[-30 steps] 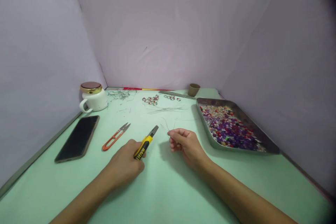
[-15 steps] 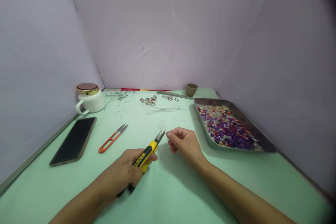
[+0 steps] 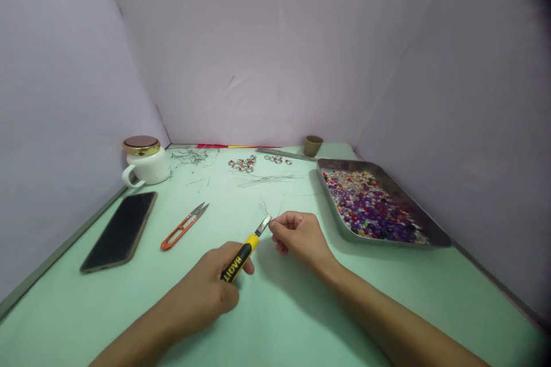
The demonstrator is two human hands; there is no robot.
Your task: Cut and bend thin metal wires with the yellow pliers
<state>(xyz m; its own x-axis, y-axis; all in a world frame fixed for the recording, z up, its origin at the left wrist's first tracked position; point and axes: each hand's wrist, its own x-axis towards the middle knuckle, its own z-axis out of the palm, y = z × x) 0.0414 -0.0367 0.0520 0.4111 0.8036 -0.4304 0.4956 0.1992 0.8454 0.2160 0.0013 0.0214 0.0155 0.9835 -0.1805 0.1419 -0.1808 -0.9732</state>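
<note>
My left hand (image 3: 209, 284) is wrapped around the pliers (image 3: 238, 261), their tip meeting the fingertips of my right hand (image 3: 299, 238), which pinches a thin wire (image 3: 264, 206) above the middle of the bench (image 3: 267, 332). I cannot tell whether the pliers bite the wire. The snips (image 3: 167, 241) lie left of my hands, with the phone (image 3: 119, 232) by the left edge and the mug (image 3: 152, 167) near the far left corner. The bead tray (image 3: 411, 200) sits along the right edge.
</note>
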